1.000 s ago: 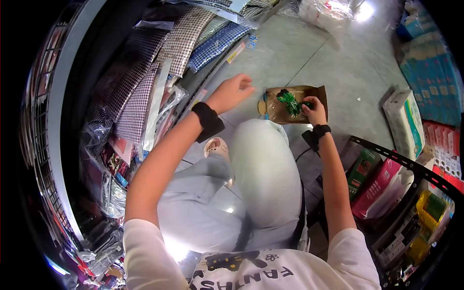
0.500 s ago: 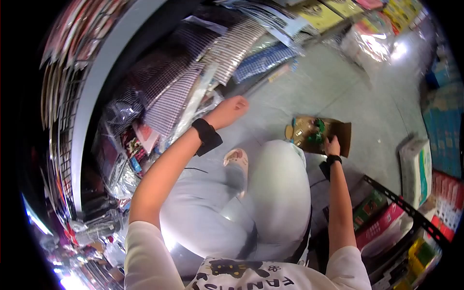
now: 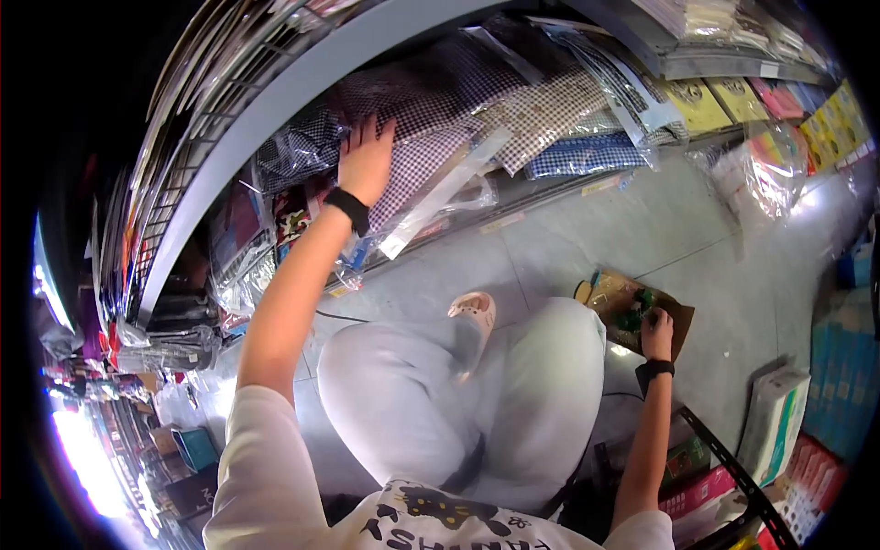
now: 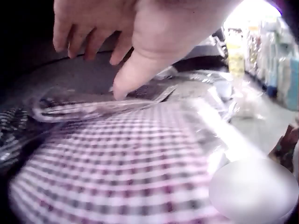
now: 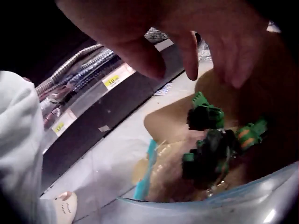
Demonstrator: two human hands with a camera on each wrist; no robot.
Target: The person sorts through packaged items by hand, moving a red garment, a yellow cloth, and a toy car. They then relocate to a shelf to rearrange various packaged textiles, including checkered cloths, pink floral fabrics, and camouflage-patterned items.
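My left hand [image 3: 367,165] reaches over the plastic-wrapped checkered cloth packages [image 3: 426,165] on the low shelf, fingers extended. In the left wrist view that hand [image 4: 145,32] hovers over or lightly touches a pink-and-white checkered package [image 4: 135,163]; contact is unclear. My right hand [image 3: 657,336] is at the open cardboard box [image 3: 681,323] on the floor. Seen from the right wrist, the hand's [image 5: 187,32] fingers hang loosely bent above a green and black toy [image 5: 212,154] in clear plastic, with nothing visible between them.
A metal shelf edge [image 3: 504,220] runs beside the floor. Clear plastic bags [image 3: 761,174] lie at the upper right, and white-green packs [image 3: 775,422] at the right. A black perforated rail [image 3: 733,472] stands by my right arm. My knees [image 3: 550,376] are bent between the arms.
My left hand has moved from above the floor up over the checkered packages, its fingers now extended. My right hand has stayed at the box. The head view has turned toward the shelf.
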